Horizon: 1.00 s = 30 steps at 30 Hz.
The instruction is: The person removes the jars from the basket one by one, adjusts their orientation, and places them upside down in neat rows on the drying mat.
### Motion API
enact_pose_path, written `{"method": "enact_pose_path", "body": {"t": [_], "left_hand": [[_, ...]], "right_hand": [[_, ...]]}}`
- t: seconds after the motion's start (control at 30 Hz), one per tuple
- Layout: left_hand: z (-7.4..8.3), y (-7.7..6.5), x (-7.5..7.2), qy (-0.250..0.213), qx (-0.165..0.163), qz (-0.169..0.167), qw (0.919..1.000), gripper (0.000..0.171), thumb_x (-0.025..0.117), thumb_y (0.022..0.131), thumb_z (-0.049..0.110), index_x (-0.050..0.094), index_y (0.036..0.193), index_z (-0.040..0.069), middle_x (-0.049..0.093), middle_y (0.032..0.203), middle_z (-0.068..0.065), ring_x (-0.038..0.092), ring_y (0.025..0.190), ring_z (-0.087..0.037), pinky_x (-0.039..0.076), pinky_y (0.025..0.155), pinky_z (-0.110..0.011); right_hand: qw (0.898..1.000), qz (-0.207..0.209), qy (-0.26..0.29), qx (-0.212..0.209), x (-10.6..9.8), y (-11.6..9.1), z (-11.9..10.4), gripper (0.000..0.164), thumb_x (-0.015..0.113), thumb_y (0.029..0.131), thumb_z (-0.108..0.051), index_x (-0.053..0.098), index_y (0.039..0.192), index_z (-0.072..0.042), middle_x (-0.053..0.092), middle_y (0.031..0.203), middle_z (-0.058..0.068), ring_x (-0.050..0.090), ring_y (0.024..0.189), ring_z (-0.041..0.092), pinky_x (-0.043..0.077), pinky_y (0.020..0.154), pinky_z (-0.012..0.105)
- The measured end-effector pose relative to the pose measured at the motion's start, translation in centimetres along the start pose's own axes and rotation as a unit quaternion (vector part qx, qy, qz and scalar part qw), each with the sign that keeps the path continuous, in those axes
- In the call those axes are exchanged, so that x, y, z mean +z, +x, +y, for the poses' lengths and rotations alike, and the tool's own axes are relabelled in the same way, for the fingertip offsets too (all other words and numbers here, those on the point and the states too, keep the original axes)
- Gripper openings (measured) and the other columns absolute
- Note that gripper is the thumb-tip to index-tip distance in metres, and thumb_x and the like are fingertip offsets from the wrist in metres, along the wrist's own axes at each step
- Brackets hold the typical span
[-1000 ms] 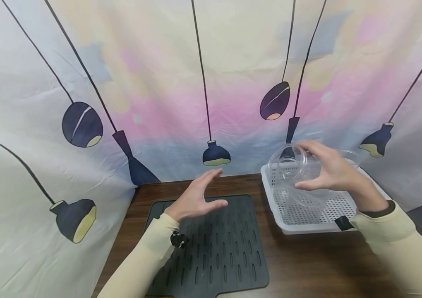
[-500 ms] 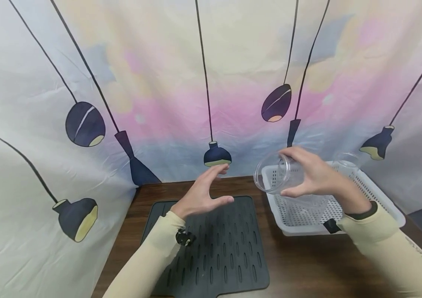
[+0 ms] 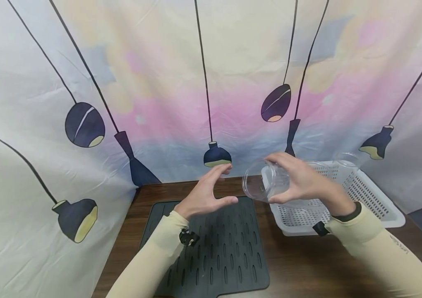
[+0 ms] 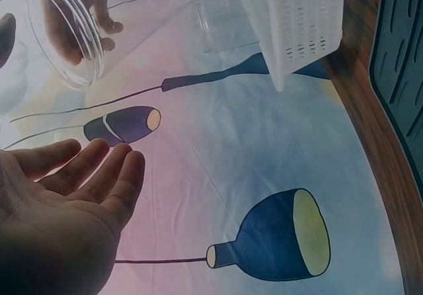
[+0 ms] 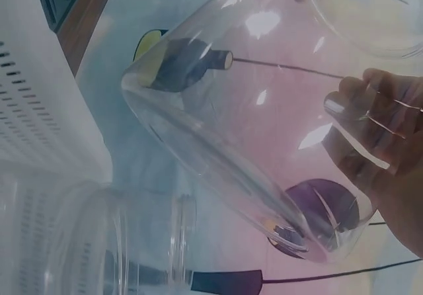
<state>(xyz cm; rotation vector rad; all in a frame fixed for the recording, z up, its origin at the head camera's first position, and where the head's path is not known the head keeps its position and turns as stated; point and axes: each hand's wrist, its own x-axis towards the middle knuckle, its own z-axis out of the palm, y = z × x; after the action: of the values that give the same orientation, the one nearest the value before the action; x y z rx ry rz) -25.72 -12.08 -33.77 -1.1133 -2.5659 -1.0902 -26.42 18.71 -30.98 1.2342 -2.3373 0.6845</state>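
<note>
My right hand (image 3: 302, 178) grips a clear jar (image 3: 279, 180), thumb below and fingers above. The jar lies tilted on its side in the air, its wide round rim facing left toward my left hand. In the right wrist view its see-through body (image 5: 225, 116) fills much of the picture. My left hand (image 3: 205, 196) hovers over the black mat (image 3: 214, 256), fingers and thumb spread apart with nothing between them. In the left wrist view the jar's ridged rim (image 4: 73, 37) is near that hand but apart from it.
A white perforated basket (image 3: 372, 194) stands at the right on the brown wooden table (image 3: 300, 269). Another clear jar (image 3: 346, 160) shows at its back; the right wrist view shows clear jars (image 5: 142, 242) beside the basket wall. A patterned curtain (image 3: 159, 62) hangs behind.
My right hand has carried the jar left from above the basket toward my left hand. The left hand has shifted slightly right, fingers still spread.
</note>
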Motion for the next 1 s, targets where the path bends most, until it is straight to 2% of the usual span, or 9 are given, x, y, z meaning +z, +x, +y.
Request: {"method": "enact_pose_path", "body": {"t": [0.47, 0.7, 0.83, 1.0], "left_hand": [[0.2, 0.6, 0.8, -0.01, 0.009, 0.011, 0.9998, 0.087, 0.073, 0.084, 0.048, 0.026, 0.155, 0.025, 0.037, 0.15, -0.003, 0.051, 0.127, -0.027, 0.046, 0.101, -0.049], [0.4, 0.7, 1.3, -0.015, 0.013, 0.004, 0.9998, 0.088, 0.069, 0.084, 0.055, 0.026, 0.155, 0.022, 0.035, 0.153, -0.005, 0.044, 0.134, -0.024, 0.043, 0.105, -0.046], [0.5, 0.8, 1.4, -0.014, 0.014, -0.001, 0.9998, 0.09, 0.064, 0.084, 0.063, 0.025, 0.155, 0.021, 0.036, 0.152, -0.005, 0.043, 0.134, -0.023, 0.043, 0.106, -0.043], [0.7, 0.9, 1.5, -0.014, 0.02, 0.0, 0.9997, 0.091, 0.063, 0.084, 0.064, 0.025, 0.155, 0.021, 0.037, 0.15, -0.007, 0.044, 0.131, -0.021, 0.044, 0.104, -0.042]], "right_hand": [[0.999, -0.019, -0.03, 0.013, 1.3, 0.8, -0.9, 0.098, 0.087, 0.059, -0.056, 0.049, 0.136, -0.008, 0.056, 0.128, 0.006, 0.054, 0.113, 0.02, 0.052, 0.088, 0.046], [0.998, -0.023, -0.051, 0.005, 1.9, 1.0, -1.3, 0.1, 0.085, 0.058, -0.06, 0.05, 0.135, -0.005, 0.055, 0.129, 0.009, 0.054, 0.116, 0.023, 0.052, 0.091, 0.046], [0.998, -0.023, -0.058, -0.004, 2.2, 1.2, -1.4, 0.101, 0.084, 0.058, -0.061, 0.051, 0.134, -0.005, 0.056, 0.129, 0.01, 0.054, 0.118, 0.024, 0.052, 0.092, 0.047], [0.998, -0.026, -0.061, -0.009, 2.4, 1.3, -1.5, 0.1, 0.084, 0.059, -0.062, 0.051, 0.135, -0.005, 0.055, 0.13, 0.01, 0.054, 0.118, 0.024, 0.052, 0.092, 0.046]]}}
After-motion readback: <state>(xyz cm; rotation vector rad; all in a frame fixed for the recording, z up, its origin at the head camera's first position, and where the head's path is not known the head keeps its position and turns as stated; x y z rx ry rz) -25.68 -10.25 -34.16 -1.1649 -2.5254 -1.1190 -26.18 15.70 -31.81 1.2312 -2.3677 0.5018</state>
